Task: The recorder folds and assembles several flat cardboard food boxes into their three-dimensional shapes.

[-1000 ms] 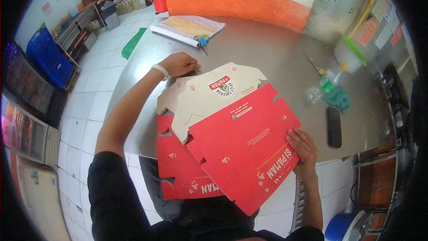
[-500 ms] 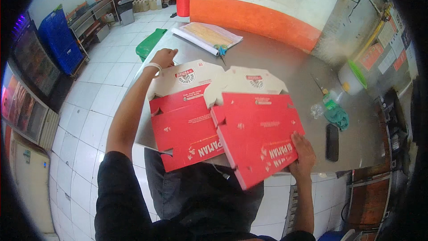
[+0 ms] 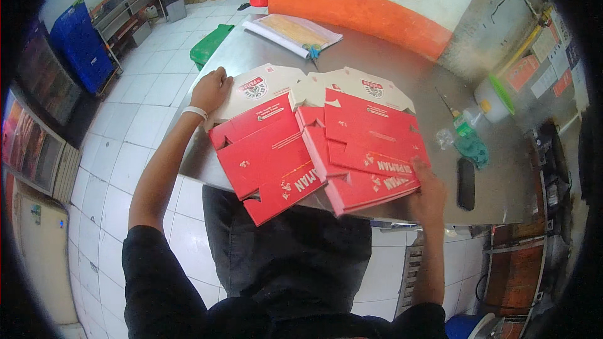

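Two groups of flat, unfolded red-and-white cardboard boxes lie side by side over the steel table's front part. The left box (image 3: 267, 157) has its white flap towards the far side, and its red corner hangs past the front edge. The right stack of boxes (image 3: 370, 132) overlaps it; its layers are fanned, a top box sitting askew on those below. My right hand (image 3: 430, 189) grips the stack's lower right edge. At the left box's white flap is my left hand (image 3: 212, 91), with a white wristband; its fingers are curled in, and what they hold, if anything, is hidden.
On the steel table (image 3: 383, 56) lie a wrapped pad (image 3: 292, 32) and blue-handled scissors (image 3: 312, 51) at the back. To the right are a black phone (image 3: 465, 184), a green cloth (image 3: 471, 149), a bottle (image 3: 463, 127) and a white tub (image 3: 494, 100). A green bin (image 3: 210, 45) stands left.
My left hand has moved left and slightly nearer along the flap. The right stack has shifted away from me, and its layers now show fanned apart, with my right hand still at its edge.
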